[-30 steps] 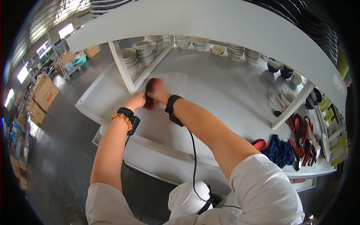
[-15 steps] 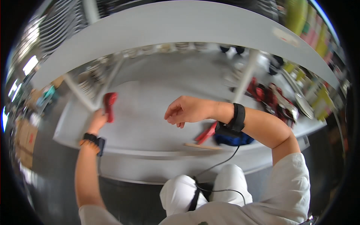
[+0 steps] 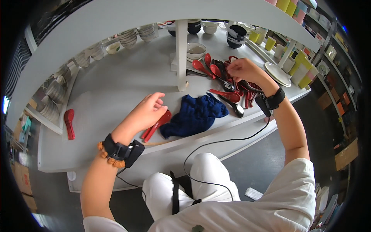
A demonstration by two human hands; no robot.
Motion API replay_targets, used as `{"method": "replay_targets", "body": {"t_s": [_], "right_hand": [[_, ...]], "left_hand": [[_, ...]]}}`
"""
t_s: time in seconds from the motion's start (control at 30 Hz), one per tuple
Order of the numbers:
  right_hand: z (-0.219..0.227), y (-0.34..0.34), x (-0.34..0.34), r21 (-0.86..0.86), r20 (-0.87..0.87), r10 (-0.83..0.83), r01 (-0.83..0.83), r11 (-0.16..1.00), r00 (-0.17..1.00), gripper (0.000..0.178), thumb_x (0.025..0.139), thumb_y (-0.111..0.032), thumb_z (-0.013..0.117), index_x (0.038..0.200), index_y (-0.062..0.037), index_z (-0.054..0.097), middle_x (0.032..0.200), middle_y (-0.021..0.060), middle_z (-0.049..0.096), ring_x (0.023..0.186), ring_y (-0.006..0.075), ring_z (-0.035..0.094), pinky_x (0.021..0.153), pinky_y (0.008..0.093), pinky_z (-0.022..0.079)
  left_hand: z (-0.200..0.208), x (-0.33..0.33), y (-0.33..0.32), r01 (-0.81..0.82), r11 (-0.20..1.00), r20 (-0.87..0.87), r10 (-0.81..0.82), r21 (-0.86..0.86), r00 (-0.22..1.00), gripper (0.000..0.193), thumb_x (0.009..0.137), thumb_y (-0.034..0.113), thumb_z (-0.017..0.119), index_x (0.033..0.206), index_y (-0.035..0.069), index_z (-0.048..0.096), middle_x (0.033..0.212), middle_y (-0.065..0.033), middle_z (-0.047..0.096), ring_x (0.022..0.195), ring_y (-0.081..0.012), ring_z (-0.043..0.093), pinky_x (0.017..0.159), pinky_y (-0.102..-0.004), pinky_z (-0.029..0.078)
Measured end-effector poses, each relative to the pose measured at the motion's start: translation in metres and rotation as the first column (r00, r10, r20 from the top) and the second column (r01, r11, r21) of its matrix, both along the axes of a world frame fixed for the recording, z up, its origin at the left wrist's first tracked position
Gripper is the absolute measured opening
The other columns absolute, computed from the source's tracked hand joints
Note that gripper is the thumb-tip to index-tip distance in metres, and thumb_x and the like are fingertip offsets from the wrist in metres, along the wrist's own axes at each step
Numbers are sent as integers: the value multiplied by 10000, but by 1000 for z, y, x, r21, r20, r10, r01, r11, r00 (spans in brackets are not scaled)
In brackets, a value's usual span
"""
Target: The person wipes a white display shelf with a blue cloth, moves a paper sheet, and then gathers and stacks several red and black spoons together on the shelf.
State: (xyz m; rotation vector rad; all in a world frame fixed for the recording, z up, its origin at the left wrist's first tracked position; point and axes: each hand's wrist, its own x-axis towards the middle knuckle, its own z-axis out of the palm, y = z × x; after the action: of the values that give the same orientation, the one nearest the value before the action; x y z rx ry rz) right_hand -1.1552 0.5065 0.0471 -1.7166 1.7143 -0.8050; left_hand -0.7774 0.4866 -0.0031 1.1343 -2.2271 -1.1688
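Note:
My right hand (image 3: 249,71) is over a pile of red and black soup spoons (image 3: 217,70) at the right. Its fingers are bent downward and slightly apart; I see nothing held in them. My left hand (image 3: 143,113) hovers palm inward above the front of the shelf, fingers loosely curved and apart, holding nothing. Just beyond its fingertips lie red spoons (image 3: 165,117), partly hidden by the hand. Beside them is a crumpled dark blue cloth (image 3: 195,118). A lone red spoon (image 3: 69,123) lies at the far left of the grey shelf (image 3: 104,92).
A white post (image 3: 181,58) stands between the hands, under an upper shelf board (image 3: 127,17). Stacked bowls (image 3: 127,37) line the back. White oval plates (image 3: 277,74) and yellow-green cups (image 3: 299,63) are at the right. A black cable (image 3: 216,140) hangs from my right wrist.
The view has swung to the right. My left hand has moved away from the lone red spoon, which stays on the shelf. My right hand has reached across to the spoon pile.

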Motion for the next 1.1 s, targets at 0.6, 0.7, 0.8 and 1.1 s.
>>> {"method": "replay_targets", "body": {"t_s": [0.6, 0.7, 0.8, 1.1], "right_hand": [[-68, 34, -17, -148, -483, -195, 140, 979, 853, 112, 647, -16, 585, 726, 14, 658, 711, 227, 614, 680, 396, 611, 624, 416, 502], [-53, 35, -13, -267, -503, -202, 71, 961, 840, 81, 694, -11, 599, 744, 26, 650, 698, 213, 620, 635, 370, 613, 599, 383, 505], [-27, 43, 26, -235, -402, -187, 96, 967, 896, 85, 739, -30, 633, 798, 28, 654, 735, 172, 641, 640, 333, 617, 611, 355, 506], [-70, 8, 161, -348, -601, 341, -621, 702, 722, 74, 753, -80, 646, 786, -21, 617, 829, 122, 590, 767, 313, 638, 705, 383, 540]], "left_hand": [[-68, 47, 32, -308, 948, 99, 315, -79, 944, 478, 838, 154, 693, 1256, 7, 512, 1046, -97, 549, 872, -163, 538, 749, -290, 509], [-62, 40, 38, -281, 958, 84, 285, -60, 955, 361, 831, 102, 691, 1158, -8, 584, 974, -62, 554, 796, -127, 539, 722, -273, 503], [-62, 42, 41, -249, 967, 102, 254, -63, 962, 292, 841, 69, 669, 1110, -24, 602, 964, -58, 554, 786, -127, 547, 741, -265, 497], [-69, 47, 38, -313, 948, -32, 312, -60, 950, 213, 846, 64, 628, 1044, -12, 642, 957, -121, 609, 840, -246, 618, 760, -343, 496]]}}
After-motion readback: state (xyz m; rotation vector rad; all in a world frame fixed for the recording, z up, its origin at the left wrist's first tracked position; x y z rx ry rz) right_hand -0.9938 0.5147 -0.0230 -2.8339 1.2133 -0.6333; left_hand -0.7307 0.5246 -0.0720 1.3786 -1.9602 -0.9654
